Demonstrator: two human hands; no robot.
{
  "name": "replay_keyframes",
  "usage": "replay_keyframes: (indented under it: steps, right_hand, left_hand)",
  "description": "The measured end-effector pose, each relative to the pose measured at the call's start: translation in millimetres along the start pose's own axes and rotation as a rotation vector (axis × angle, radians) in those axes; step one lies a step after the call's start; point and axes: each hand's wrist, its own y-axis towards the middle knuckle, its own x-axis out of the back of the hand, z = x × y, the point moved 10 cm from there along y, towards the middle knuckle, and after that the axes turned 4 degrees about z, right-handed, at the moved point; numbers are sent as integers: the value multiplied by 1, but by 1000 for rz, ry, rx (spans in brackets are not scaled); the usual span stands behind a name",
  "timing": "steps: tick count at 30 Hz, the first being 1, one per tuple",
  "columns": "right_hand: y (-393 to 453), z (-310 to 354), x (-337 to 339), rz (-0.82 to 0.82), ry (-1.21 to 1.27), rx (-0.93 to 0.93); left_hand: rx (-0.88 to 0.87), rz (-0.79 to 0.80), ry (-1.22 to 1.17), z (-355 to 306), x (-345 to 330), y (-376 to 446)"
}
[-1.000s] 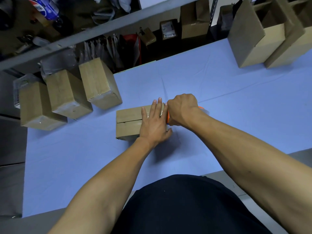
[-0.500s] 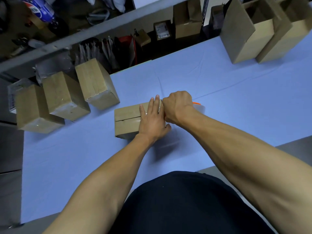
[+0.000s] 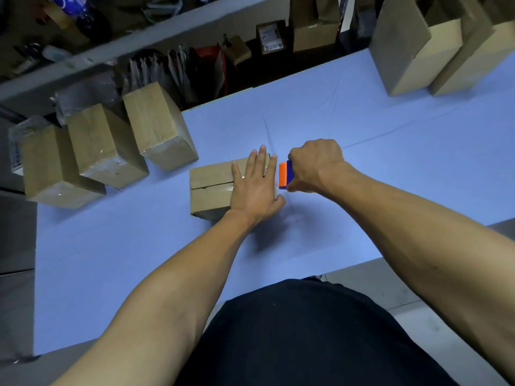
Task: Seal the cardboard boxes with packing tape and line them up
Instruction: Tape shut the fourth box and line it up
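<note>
A small cardboard box (image 3: 209, 190) lies in the middle of the blue table (image 3: 362, 140), its top seam partly covered with clear tape. My left hand (image 3: 255, 188) rests flat on the box's right half, fingers spread. My right hand (image 3: 313, 165) is closed around an orange and blue tape dispenser (image 3: 285, 174), held just off the box's right end. Three taped boxes (image 3: 103, 151) stand in a row at the table's left rear.
Two taller cardboard boxes (image 3: 423, 45) with raised flaps stand at the far right rear. Behind the table a shelf (image 3: 167, 32) holds bags, small cartons and a bottle. The table's near edge runs in front of my dark shirt.
My right hand has shifted to the right, off the box's end, and the orange and blue dispenser now shows. The left hand stays pressed on the box.
</note>
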Motion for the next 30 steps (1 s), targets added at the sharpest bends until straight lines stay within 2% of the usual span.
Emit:
replay_keyframes:
  steps: [6, 12, 16, 23, 27, 30]
  right_hand:
    - [5, 29, 15, -66, -43, 38]
    - [9, 29, 8, -151, 8, -12]
    - [10, 22, -29, -88, 132, -24]
    - [22, -7, -36, -55, 219, -102]
    - [17, -20, -43, -75, 331, -137]
    - [9, -35, -43, -139, 462, -168]
  left_hand:
    - [6, 26, -46, 0, 1, 1]
    - [-1, 23, -43, 0, 3, 2]
    - [18, -62, -28, 0, 5, -4]
    - [-103, 63, -102, 4, 6, 1]
    - [-193, 38, 133, 10, 24, 11]
    - [-123, -28, 108, 9, 25, 8]
